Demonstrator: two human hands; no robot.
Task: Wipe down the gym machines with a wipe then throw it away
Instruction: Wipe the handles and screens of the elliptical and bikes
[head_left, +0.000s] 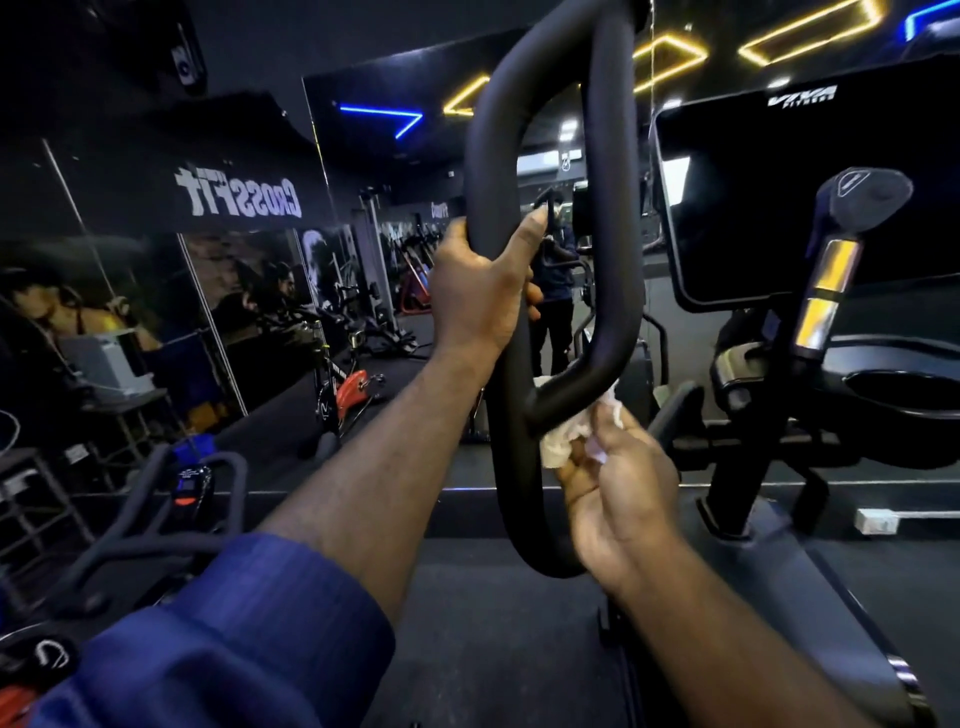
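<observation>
A black looped handlebar (618, 249) of a cardio machine rises in front of me. My left hand (480, 291) grips the loop's left bar, fingers wrapped round it. Lower down, my right hand (618, 483) holds a crumpled white wipe (563, 439) and presses it against the underside of the loop's lower bend. Part of the wipe shows behind the bar.
The machine's dark console screen (810, 197) and a grip with yellow sensor plates (826, 291) stand to the right. A wall mirror (405, 249) ahead reflects gym equipment and a person. Another machine's handlebars (171, 499) sit at lower left.
</observation>
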